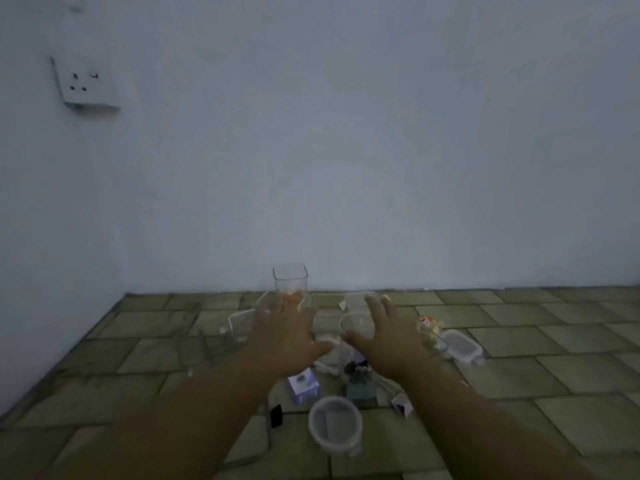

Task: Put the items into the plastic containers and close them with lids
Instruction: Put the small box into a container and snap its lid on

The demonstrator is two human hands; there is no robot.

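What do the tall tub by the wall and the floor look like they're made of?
Tall tub: likely clear plastic, glossy; the wall shows straight through it, and only its rim reads as a dark line. Floor: hard tiles, dull greenish-brown, with joint lines in a staggered pattern; whether ceramic or stone, I cannot tell.

A dim, flat, bluish-grey light is seen throughout, shadows are kept faint and diffuse, everything is softened by blur with the tall clear container (290,279) barely outlined, and the lines of the tiled floor (519,358) are bent by wide-angle distortion toward the edges.
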